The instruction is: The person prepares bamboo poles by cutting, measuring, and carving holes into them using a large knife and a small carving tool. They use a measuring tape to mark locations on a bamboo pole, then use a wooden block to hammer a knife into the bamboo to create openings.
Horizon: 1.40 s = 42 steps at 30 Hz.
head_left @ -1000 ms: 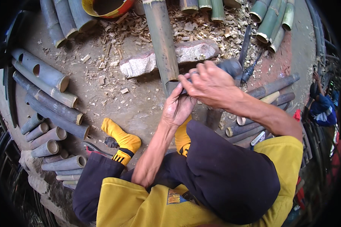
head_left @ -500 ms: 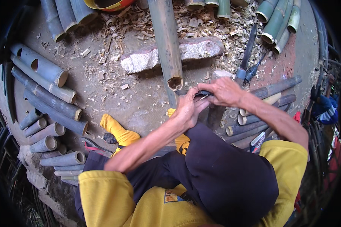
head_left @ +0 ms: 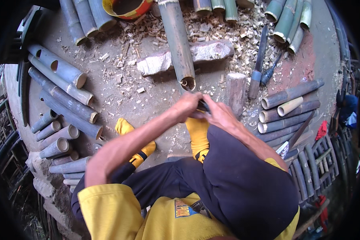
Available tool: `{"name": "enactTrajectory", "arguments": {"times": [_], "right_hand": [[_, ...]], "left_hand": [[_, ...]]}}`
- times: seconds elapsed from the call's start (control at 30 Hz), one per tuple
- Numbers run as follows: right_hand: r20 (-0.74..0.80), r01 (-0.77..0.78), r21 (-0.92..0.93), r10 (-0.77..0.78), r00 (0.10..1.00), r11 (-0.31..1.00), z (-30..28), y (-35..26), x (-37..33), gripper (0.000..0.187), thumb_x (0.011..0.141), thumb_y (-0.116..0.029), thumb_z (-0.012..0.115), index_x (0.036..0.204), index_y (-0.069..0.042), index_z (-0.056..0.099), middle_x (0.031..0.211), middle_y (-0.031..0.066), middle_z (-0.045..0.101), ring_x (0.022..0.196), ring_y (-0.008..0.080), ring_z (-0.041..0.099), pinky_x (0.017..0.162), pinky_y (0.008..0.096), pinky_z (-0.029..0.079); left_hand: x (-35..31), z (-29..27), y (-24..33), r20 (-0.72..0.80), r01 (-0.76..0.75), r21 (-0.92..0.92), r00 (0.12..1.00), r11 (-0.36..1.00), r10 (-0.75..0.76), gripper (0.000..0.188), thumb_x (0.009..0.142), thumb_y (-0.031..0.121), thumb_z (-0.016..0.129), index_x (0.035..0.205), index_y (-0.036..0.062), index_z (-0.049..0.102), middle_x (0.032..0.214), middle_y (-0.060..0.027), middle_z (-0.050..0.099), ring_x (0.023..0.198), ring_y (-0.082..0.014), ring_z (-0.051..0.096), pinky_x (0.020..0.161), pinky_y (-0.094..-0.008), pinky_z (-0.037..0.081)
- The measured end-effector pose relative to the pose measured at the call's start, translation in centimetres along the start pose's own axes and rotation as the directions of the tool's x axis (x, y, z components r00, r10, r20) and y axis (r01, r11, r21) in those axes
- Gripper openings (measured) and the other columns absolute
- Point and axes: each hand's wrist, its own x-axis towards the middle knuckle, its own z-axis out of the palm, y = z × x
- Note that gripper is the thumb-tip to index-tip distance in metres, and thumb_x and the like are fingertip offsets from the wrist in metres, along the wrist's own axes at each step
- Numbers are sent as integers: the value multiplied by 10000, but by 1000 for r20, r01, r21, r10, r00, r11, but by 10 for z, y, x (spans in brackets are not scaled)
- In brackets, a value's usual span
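A long green-brown bamboo tube (head_left: 177, 44) slopes toward me across a rough pale stone block (head_left: 212, 52). Its near end is open, with a pale cut rim. Just below that end my left hand (head_left: 188, 106) is closed, fingers bent inward. My right hand (head_left: 220, 116) is closed beside it, the two hands touching. Between them shows part of a small dark knife-like tool (head_left: 204, 106); most of it is hidden by the fingers. Both hands are above my yellow-covered foot (head_left: 197, 136), beside my raised right knee.
Cut bamboo tubes (head_left: 64, 96) lie in rows at left, with more tubes (head_left: 292, 106) at right. A long dark blade (head_left: 261, 50) and a narrow tool (head_left: 269, 75) lie beyond a short wooden stump (head_left: 236, 94). Shavings (head_left: 244, 48) cover the ground near a red-yellow bowl (head_left: 128, 15).
My left hand has shifted slightly left and rolled over, its back now uppermost. My right hand has dropped lower, its forearm drawn in toward my knee. The view has shifted a little.
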Motion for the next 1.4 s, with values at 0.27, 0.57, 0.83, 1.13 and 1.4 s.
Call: {"name": "enactTrajectory", "arguments": {"times": [0.27, 0.57, 0.83, 1.13, 1.4], "right_hand": [[230, 351, -867, -341, 912, 354, -94, -36, 66, 202, 757, -172, 579, 953, -126, 600, 745, 43, 635, 700, 202, 634, 608, 360, 468], [436, 526, -737, -296, 850, 424, -79, 91, 81, 251, 685, -112, 611, 895, 17, 658, 835, 222, 624, 826, 326, 621, 735, 383, 504], [-585, -55, -35, 24, 811, 998, -5, 10, 64, 761, 674, 35, 540, 1384, 39, 264, 1317, 258, 429, 1203, 364, 455, 1035, 397, 340], [-807, 62, -256, -249, 536, 965, 23, 63, 110, 472, 745, -130, 675, 1123, 36, 445, 1012, 240, 487, 924, 402, 502, 804, 485, 415], [-894, 7, 110, 95, 437, 994, -42, 50, 34, 321, 766, -94, 633, 1057, -27, 514, 996, 201, 557, 885, 364, 561, 743, 446, 476]], "left_hand": [[16, 40, -7, -47, -242, -942, 782, 233, 621, 321, 948, 216, 490, 1173, -12, 482, 1208, -159, 524, 1144, -262, 511, 1037, -410, 396], [10, 45, -37, 137, -118, -712, 944, 692, 302, 338, 873, 253, 563, 1151, 66, 519, 1069, -96, 594, 975, -243, 577, 847, -418, 498], [3, 6, -75, -408, -627, -359, 772, 691, 488, 132, 847, 152, 582, 905, 33, 590, 713, -26, 603, 582, -97, 590, 512, -219, 467], [-3, -31, -71, -416, -706, -261, 698, 659, 583, 181, 854, 119, 570, 1011, 29, 575, 876, -81, 617, 736, -155, 618, 654, -263, 517], [-5, -25, -86, -456, -644, -211, 730, 735, 509, 145, 868, 101, 547, 1000, 43, 540, 884, -80, 602, 716, -162, 614, 636, -273, 518]]}}
